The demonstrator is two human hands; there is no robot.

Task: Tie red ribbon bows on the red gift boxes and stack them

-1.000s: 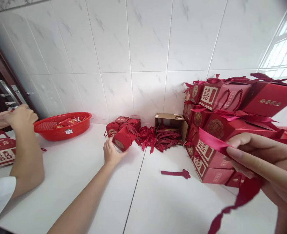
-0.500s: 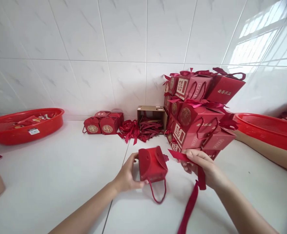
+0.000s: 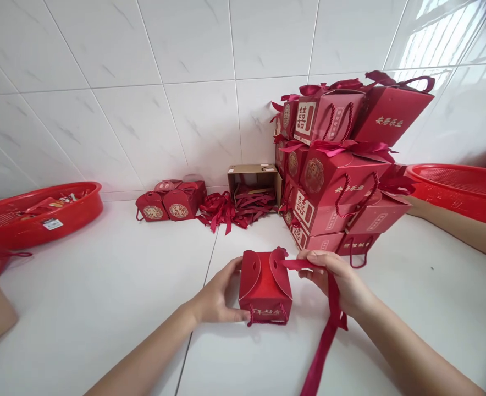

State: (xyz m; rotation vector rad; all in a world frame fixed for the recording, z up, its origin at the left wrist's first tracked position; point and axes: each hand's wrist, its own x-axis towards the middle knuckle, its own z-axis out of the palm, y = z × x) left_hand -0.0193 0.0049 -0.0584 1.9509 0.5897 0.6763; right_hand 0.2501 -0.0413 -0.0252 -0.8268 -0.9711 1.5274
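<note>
A small red gift box (image 3: pixel 266 280) with a rope handle on its near side stands on the white table, its two curved top flaps each pierced by a hole. My left hand (image 3: pixel 220 294) grips the box from its left side, thumb at the front and fingers behind. Between thumb and fingers, my right hand (image 3: pixel 337 278) pinches a dark red ribbon (image 3: pixel 323 352). The ribbon's short end reaches the hole in the right flap; whether it has entered cannot be made out. Its long end hangs down toward the table's near edge.
Ribbon-tied red boxes (image 3: pixel 342 170) are stacked at the right. Against the wall stand a cardboard box (image 3: pixel 253 169) of ribbons, a loose ribbon pile (image 3: pixel 218 212) and several red boxes (image 3: pixel 171 201). Red baskets (image 3: pixel 70 220) flank both sides. Other people's arms (image 3: pixel 465 223) reach in at the edges.
The gift box has turned more upright, its handle now down against its front. My right hand has brought the ribbon's end from beside the box to the right flap's hole. The view has shifted slightly.
</note>
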